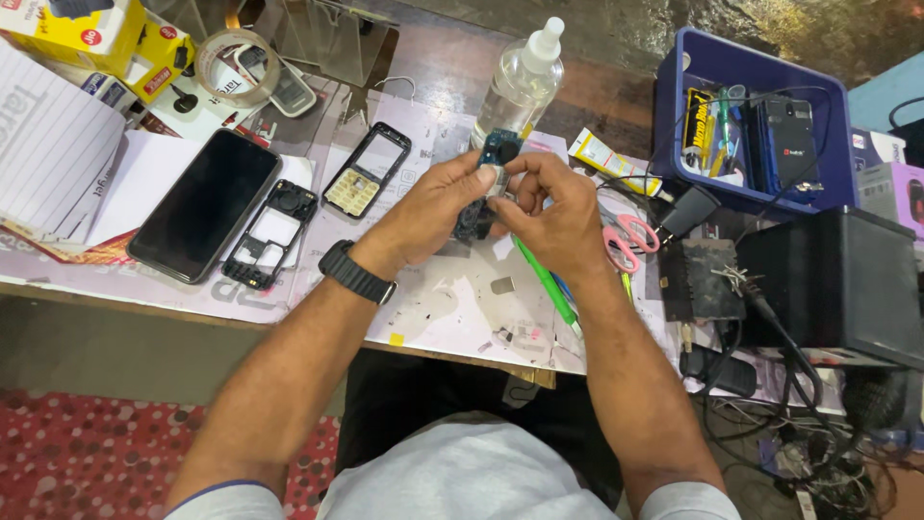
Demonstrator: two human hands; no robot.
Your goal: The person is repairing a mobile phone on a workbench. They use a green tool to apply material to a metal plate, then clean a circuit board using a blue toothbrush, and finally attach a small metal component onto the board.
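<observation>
My left hand (433, 207) and my right hand (549, 212) together hold a small blue phone circuit board (498, 149) above the worktable. The left hand grips the board from the side, thumb pressing on a small silvery part at its middle. Fingers of the right hand pinch the same spot from the right. A black watch (356, 273) sits on my left wrist. The lower half of the board is hidden behind my fingers.
A black smartphone (205, 205), a black phone frame (270, 234) and a keypad front cover (367, 169) lie at the left. A clear bottle (520, 82) stands behind my hands. Pink scissors (626, 238), a green pen (545, 281), a blue tool bin (674, 116) and a black box (837, 279) fill the right.
</observation>
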